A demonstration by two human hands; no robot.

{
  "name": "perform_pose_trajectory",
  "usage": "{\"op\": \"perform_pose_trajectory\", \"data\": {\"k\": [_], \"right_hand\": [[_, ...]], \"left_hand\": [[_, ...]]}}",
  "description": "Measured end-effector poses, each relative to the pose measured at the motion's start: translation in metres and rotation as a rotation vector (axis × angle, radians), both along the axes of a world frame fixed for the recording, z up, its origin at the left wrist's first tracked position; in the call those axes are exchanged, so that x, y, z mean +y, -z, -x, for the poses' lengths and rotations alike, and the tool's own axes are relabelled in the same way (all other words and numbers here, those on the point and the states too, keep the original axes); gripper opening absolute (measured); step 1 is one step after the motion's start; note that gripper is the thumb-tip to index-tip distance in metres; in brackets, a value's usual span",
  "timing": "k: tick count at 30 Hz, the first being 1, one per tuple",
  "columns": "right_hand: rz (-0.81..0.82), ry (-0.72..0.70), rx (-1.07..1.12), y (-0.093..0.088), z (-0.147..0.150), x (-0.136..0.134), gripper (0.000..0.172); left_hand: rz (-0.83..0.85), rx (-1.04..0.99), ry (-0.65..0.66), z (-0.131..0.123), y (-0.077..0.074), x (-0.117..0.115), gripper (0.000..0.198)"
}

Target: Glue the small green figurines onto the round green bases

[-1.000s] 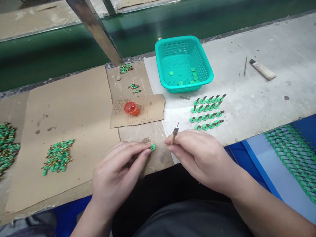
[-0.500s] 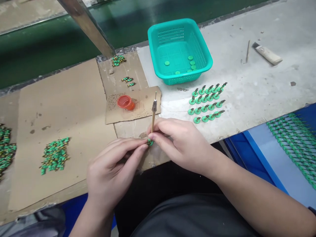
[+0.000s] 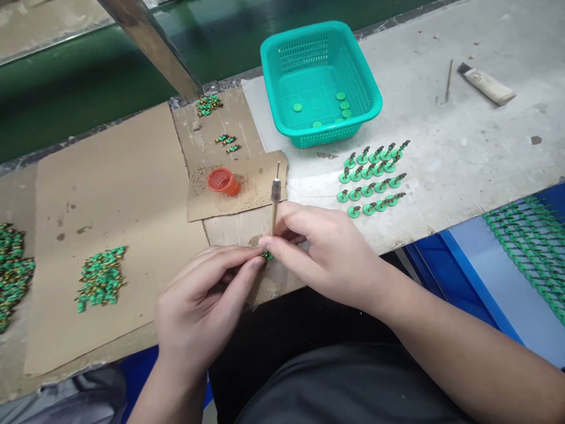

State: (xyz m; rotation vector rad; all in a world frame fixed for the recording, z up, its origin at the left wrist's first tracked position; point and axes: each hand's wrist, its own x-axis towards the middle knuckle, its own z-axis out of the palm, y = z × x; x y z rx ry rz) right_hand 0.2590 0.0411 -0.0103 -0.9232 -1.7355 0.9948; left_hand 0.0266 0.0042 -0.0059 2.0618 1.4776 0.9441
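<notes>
My left hand pinches a small green and dark figure piece between thumb and fingers near the table's front edge. My right hand meets it there, thumb and fingertips against the piece and covering part of it. Held in that same right hand is a slim wooden-handled tool, upright, with a dark band and a thin needle-like tip on top. Just beyond the hands, an orange-red cup sits on a cardboard scrap. Rows of small figures on green round bases stand to the right.
A teal basket holds several green discs. Piles of green and yellow pieces lie on cardboard at left. A tube and thin stick rest at back right. A metal post rises behind.
My right fingertips have shifted slightly left over the green piece, which now shows less. The tool stays upright in the right hand. The view has tilted a little.
</notes>
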Motion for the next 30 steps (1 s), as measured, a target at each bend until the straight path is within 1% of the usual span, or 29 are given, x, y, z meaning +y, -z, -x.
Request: {"op": "perform_pose_trajectory", "data": {"k": [6,12,21,30], "right_hand": [[-0.018,-0.002,0.009,-0.0013,0.0022,0.0034,0.034],[-0.009,-0.042,-0.039,-0.0022,0.0016,0.0052,0.03],[-0.01,-0.062,-0.051,-0.0022,0.0006,0.0055,0.029],[-0.062,-0.108,-0.033,-0.0009,0.0029,0.0054,0.033]], "left_hand": [[-0.021,0.006,0.007,-0.0014,-0.0012,0.0007,0.014],[-0.01,0.003,0.008,0.0025,0.0014,-0.0004,0.014],[-0.023,0.011,0.025,0.0047,0.0039,-0.0006,0.017],[-0.022,0.01,0.016,0.0037,0.0024,0.0009,0.014]]}}
